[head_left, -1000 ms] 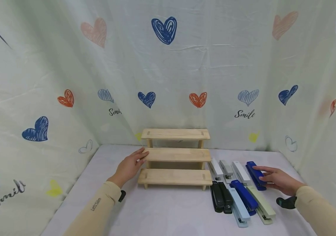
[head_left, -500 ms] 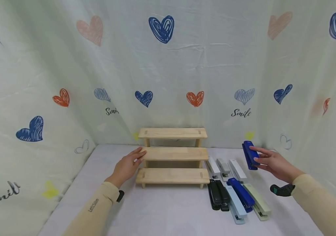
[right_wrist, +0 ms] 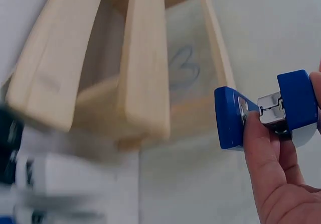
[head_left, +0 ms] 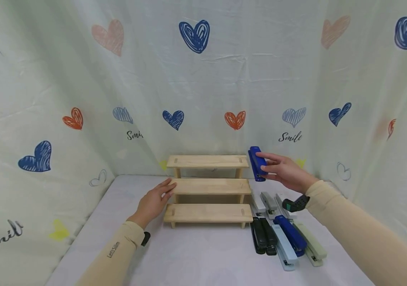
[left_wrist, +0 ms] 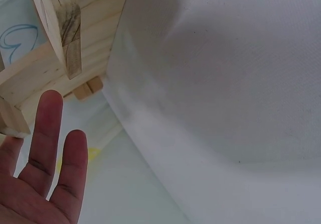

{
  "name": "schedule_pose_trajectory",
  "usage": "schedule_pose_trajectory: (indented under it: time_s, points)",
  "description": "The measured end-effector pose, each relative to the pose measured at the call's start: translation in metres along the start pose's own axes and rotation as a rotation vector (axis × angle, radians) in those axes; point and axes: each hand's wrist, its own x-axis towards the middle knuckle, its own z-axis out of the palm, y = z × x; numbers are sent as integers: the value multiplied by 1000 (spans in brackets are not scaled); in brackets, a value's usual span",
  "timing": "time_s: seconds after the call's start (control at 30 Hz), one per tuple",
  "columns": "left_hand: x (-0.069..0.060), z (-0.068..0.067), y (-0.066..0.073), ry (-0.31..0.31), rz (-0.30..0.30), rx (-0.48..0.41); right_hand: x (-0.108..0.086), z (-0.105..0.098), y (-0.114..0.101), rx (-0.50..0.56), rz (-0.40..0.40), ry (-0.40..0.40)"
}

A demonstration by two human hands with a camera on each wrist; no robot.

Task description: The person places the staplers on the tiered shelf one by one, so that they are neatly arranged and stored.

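A wooden three-tier display stand stands at the back middle of the table. My left hand rests at the left end of its middle step, fingers extended; in the left wrist view those fingers look straight beside the wood. My right hand grips a blue stapler in the air, just right of the top step. From the right wrist, the stapler shows its metal front end and blue base, with a finger between the two arms.
Right of the stand lie several staplers in two rows: black staplers, a light blue stapler, another blue stapler, a pale green stapler and a grey stapler. A heart-printed curtain hangs behind the table.
My right hand has lifted the blue stapler off the table at the right and carried it up and left to the stand's top step. The left hand stays by the stand.
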Motion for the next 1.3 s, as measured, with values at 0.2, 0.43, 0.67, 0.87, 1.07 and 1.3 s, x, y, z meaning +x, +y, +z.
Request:
schedule_pose_trajectory:
  time_s: [0.2,0.43,0.67,0.87,1.07,1.3]
  points:
    - [0,0,0,1,-4,2,36,49,-22,51,9,-26]
    - [0,1,-2,10,-13,-2,75,99,-34,163,51,-63]
    - [0,3,-2,16,-5,-10,105,134,-40,226,123,-72]
    - [0,3,-1,22,-4,-3,119,151,-43,247,158,-56]
    - [0,2,1,32,-1,-8,123,165,-45,256,137,-66]
    - [0,4,-1,24,-3,-6,127,179,-49,241,153,-81]
